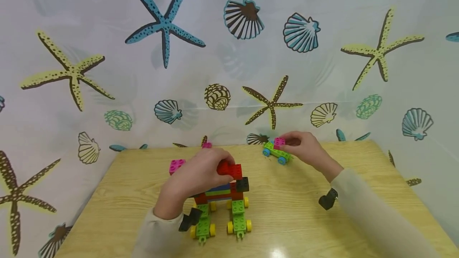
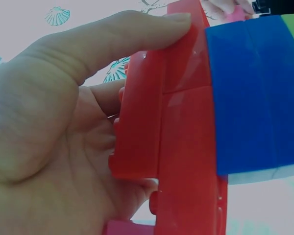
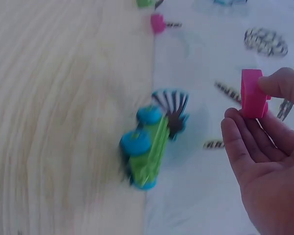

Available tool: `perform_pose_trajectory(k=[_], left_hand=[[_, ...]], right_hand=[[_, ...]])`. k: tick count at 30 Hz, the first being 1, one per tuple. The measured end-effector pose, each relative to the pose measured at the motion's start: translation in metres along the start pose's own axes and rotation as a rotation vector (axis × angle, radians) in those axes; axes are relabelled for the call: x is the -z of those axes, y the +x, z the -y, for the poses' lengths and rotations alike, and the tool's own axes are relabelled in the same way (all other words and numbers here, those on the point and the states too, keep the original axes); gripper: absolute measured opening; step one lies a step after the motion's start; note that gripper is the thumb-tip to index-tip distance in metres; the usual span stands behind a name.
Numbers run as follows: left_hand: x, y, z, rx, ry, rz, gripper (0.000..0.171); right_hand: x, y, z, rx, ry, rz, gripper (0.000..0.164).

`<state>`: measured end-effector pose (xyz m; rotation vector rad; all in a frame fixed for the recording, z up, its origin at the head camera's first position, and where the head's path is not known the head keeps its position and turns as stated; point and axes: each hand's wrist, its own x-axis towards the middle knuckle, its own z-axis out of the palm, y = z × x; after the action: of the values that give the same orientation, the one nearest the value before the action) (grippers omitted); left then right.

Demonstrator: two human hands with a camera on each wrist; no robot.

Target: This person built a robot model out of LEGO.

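Note:
At the top of a stacked toy-brick build, my left hand (image 1: 201,170) grips a red brick (image 1: 234,171), thumb on its near side. The left wrist view shows this red brick (image 2: 142,117) against other red bricks, beside blue bricks (image 2: 255,98). Below, the build rests on green wheeled bases (image 1: 238,220) with yellow wheels. A black brick (image 1: 242,184) juts from its right side. My right hand (image 1: 305,150) pinches a pink brick (image 3: 252,93) between thumb and fingers. Apart from it in the right wrist view is a small green car base (image 3: 154,152) with blue wheels.
A pink brick (image 1: 177,165) shows left of my left hand, partly hidden by it. Another small pink brick (image 1: 206,145) lies at the table's back edge. A patterned curtain (image 1: 229,59) hangs behind the wooden table (image 1: 305,218).

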<state>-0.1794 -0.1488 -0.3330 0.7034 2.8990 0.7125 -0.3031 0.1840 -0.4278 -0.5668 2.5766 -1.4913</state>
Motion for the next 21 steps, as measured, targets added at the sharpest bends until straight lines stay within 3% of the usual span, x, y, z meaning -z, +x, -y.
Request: perform_pose_trajectory(k=[12, 21], left_hand=[[-0.006, 0.010, -0.003, 0.001, -0.010, -0.012, 0.026], [-0.007, 0.012, -0.004, 0.010, -0.009, -0.011, 0.029]], right_hand=[[-0.028, -0.031, 0.072, 0.168, 0.098, 0.134, 0.038], [-0.043, -0.040, 0.096, 0.242, 0.093, 0.177, 0.035]])
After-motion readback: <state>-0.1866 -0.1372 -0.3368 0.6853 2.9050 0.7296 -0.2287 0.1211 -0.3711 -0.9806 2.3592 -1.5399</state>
